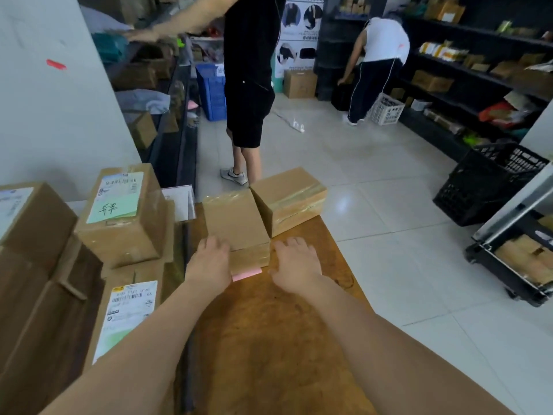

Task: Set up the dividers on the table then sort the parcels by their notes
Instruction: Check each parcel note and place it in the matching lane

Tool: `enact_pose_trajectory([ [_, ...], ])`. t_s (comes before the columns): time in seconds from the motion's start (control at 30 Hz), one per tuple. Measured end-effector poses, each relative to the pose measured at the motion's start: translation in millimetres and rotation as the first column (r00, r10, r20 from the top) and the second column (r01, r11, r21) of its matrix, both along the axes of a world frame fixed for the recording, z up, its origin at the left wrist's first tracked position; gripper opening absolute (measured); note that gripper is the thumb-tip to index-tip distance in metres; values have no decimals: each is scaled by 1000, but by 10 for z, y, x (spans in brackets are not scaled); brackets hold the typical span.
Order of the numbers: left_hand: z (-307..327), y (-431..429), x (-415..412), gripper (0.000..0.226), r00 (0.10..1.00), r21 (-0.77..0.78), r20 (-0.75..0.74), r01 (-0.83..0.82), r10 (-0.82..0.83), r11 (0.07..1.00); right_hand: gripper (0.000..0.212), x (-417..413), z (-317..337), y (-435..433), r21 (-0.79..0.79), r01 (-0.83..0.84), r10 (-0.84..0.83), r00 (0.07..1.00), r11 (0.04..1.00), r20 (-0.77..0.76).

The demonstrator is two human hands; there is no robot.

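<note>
Parcels in a stack (119, 235) crowd the table's (269, 339) left side, the top one bearing a green note (115, 208). At the table's far end sit a right parcel (288, 199) on the corner and a mid parcel (236, 220) touching it. The left hand (209, 262) lies against the mid parcel's left side with its fingers bent; I cannot tell whether it grips. The right hand (294, 262), fingers spread, rests on the table at the mid parcel's right. A pink note (247, 274) pokes out under its near edge.

Wooden table (269, 339) carries a pink-noted parcel (236, 223) just beside a second parcel (288, 196)
</note>
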State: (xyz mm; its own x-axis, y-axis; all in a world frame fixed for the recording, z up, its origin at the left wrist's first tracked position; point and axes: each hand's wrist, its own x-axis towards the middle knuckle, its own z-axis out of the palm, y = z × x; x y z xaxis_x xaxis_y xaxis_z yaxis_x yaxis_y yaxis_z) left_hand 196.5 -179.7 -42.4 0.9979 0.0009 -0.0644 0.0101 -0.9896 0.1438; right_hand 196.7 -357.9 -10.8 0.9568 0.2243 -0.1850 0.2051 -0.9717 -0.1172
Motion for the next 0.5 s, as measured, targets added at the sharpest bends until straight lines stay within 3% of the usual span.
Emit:
enact_pose_trajectory([
  [0.17,-174,-78,189,74,966,-137,-151,-231,210,963,62,346,-217,-35,128,-50,57,997,990,-51],
  [0.3,-263,-156,253,86,933,-383,-173,-359,316,851,84,506,-348,-34,357,-1,62,985,934,-159],
  [0.5,-275,-350,83,64,878,-658,-46,-386,476,646,93,601,-514,-38,546,119,-13,981,830,-194],
])
